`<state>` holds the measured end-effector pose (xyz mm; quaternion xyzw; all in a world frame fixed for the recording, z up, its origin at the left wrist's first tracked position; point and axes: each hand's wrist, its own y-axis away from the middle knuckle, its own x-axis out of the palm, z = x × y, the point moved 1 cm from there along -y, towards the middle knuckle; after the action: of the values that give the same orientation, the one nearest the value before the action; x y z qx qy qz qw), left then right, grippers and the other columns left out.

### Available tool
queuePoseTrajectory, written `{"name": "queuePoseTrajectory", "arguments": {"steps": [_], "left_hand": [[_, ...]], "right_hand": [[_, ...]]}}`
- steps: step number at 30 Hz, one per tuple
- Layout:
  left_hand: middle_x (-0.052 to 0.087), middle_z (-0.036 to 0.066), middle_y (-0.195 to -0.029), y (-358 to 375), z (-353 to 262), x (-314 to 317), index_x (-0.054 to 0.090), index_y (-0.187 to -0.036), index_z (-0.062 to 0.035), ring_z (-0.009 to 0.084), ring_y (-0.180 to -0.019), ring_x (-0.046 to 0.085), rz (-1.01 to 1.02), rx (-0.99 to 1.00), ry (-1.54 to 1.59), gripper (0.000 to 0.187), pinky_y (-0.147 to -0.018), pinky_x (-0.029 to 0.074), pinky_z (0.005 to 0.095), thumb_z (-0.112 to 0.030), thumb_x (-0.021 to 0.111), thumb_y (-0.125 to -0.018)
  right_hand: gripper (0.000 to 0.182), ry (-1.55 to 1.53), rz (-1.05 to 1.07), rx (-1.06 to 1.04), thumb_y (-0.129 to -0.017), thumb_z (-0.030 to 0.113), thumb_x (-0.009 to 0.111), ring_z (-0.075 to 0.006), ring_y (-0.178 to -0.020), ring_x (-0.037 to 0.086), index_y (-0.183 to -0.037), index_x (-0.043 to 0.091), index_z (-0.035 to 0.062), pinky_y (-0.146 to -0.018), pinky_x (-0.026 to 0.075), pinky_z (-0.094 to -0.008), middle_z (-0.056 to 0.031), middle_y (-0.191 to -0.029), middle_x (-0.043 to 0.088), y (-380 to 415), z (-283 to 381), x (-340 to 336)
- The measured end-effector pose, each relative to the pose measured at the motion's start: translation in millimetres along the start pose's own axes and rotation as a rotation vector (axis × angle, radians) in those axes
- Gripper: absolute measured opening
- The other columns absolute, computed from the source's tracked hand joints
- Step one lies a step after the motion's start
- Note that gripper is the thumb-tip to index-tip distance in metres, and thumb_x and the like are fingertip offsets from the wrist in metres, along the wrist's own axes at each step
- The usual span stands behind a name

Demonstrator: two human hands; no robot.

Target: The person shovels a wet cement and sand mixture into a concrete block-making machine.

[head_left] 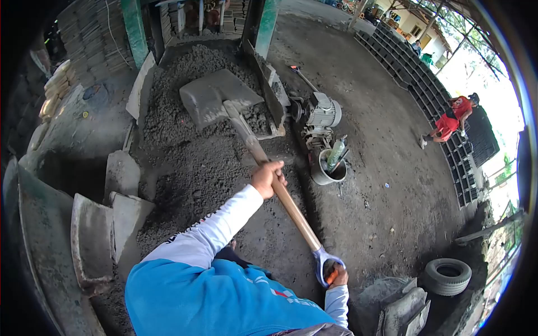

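A shovel (pixel 292 210) with a wooden shaft slants across the middle of the head view. My left hand (pixel 268 179) is wrapped round the shaft about halfway along. At the lower end, my right hand (pixel 338 276) grips the D-shaped handle, its fingers closed on the orange crossbar. The broad grey blade (pixel 217 96) points away from me, its underside or face bare of any heap, over dark, crumbly mortar-like material (pixel 185 61). More of that loose material (pixel 190 196) covers the ground below the shaft.
An electric motor (pixel 324 110) stands right of the pile, with a bucket (pixel 327 175) holding a bottle beside it. Curved slabs (pixel 89 241) lean at left. A tyre (pixel 447 276) lies lower right. A person in red (pixel 453 119) bends near stacked dark blocks (pixel 412 78).
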<state>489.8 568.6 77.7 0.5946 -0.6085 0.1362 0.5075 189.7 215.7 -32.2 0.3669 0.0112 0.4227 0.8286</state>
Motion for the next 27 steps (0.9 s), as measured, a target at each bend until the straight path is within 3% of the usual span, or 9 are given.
{"name": "queuePoseTrajectory", "arguments": {"steps": [1,9,10,13,15,17,19,25,27], "left_hand": [[0.046,0.001,-0.060,9.4,18.2,5.9,0.050,-0.072,-0.0108,0.0190,-0.052,0.049,0.002,-0.020,-0.019,0.022,-0.061,0.046,0.0414,-0.018,0.066,-0.083],[0.051,0.002,-0.063,85.2,140.6,43.6,0.054,-0.072,-0.0101,0.0196,-0.053,0.053,0.036,-0.085,-0.006,0.019,-0.060,0.049,0.0411,-0.015,0.070,-0.081],[0.052,0.004,-0.060,88.9,147.4,46.5,0.055,-0.071,-0.0073,0.0208,-0.047,0.053,0.005,-0.050,0.030,0.020,-0.051,0.050,0.0413,-0.013,0.071,-0.081],[0.051,0.005,-0.060,69.4,153.7,34.5,0.055,-0.075,-0.0067,0.0214,-0.048,0.054,-0.057,-0.029,-0.006,0.018,-0.050,0.051,0.0425,-0.014,0.070,-0.082],[0.048,0.005,-0.059,40.5,138.2,14.2,0.052,-0.075,-0.0077,0.0230,-0.047,0.053,-0.024,-0.047,-0.003,0.021,-0.051,0.051,0.0435,-0.017,0.069,-0.082],[0.051,0.005,-0.063,25.3,119.2,3.0,0.051,-0.074,-0.0092,0.0227,-0.051,0.054,0.004,-0.060,-0.050,0.022,-0.053,0.050,0.0441,-0.018,0.070,-0.082],[0.049,0.001,-0.063,29.5,113.0,0.5,0.051,-0.075,-0.0125,0.0199,-0.056,0.054,-0.024,0.011,-0.137,0.023,-0.059,0.049,0.0434,-0.022,0.071,-0.082],[0.050,0.003,-0.064,66.6,129.4,0.7,0.045,-0.083,-0.0127,0.0204,-0.054,0.055,-0.078,0.058,0.008,0.040,-0.055,0.050,0.0413,-0.041,0.073,-0.083],[0.049,0.003,-0.064,76.1,148.5,-0.8,0.042,-0.085,-0.0142,0.0204,-0.053,0.054,-0.069,0.025,0.043,0.048,-0.056,0.050,0.0408,-0.057,0.065,-0.084]], "right_hand": [[0.043,-0.018,-0.013,-0.040,-0.069,0.013,0.055,-0.0351,-0.095,0.067,-0.107,0.059,-0.0070,-0.091,0.054,-0.0455,-0.0209,-0.102,0.067,8.2,-6.5,-17.9],[0.048,-0.078,-0.007,0.016,-0.065,0.025,0.071,-0.0310,-0.086,0.069,-0.103,0.062,-0.0036,-0.082,0.058,-0.0416,-0.0168,-0.095,0.069,71.8,-18.1,-198.7],[0.043,-0.087,0.019,0.038,-0.066,0.025,0.070,-0.0285,-0.080,0.068,-0.099,0.062,-0.0014,-0.077,0.059,-0.0395,-0.0143,-0.090,0.068,85.2,-7.1,-196.1],[0.028,-0.146,0.092,0.033,-0.070,0.024,0.069,-0.0207,-0.060,0.059,-0.089,0.061,0.0059,-0.058,0.053,-0.0332,-0.0057,-0.070,0.059,126.7,26.8,-156.5],[0.017,-0.063,-0.106,-0.063,-0.074,0.024,0.063,-0.0201,-0.054,0.051,-0.078,0.054,0.0110,-0.047,0.044,-0.0314,-0.0055,-0.064,0.051,143.4,29.8,-90.1],[0.022,-0.225,0.107,-0.024,-0.074,0.024,0.066,-0.0211,-0.056,0.054,-0.089,0.057,0.0095,-0.050,0.047,-0.0327,-0.0049,-0.064,0.052,133.1,9.1,-92.6],[0.024,-0.236,0.107,-0.022,-0.073,0.026,0.069,-0.0212,-0.056,0.054,-0.087,0.057,0.0097,-0.050,0.047,-0.0332,-0.0046,-0.064,0.052,144.6,9.2,-74.8],[0.031,-0.214,0.140,0.130,-0.072,0.034,0.070,-0.0274,-0.060,0.056,-0.080,0.055,0.0072,-0.059,0.050,-0.0414,-0.0088,-0.065,0.054,151.4,-2.2,-85.2],[0.030,-0.128,0.076,0.123,-0.072,0.032,0.070,-0.0268,-0.059,0.056,-0.079,0.054,0.0076,-0.058,0.050,-0.0411,-0.0085,-0.065,0.054,152.0,1.1,-81.6]]}}
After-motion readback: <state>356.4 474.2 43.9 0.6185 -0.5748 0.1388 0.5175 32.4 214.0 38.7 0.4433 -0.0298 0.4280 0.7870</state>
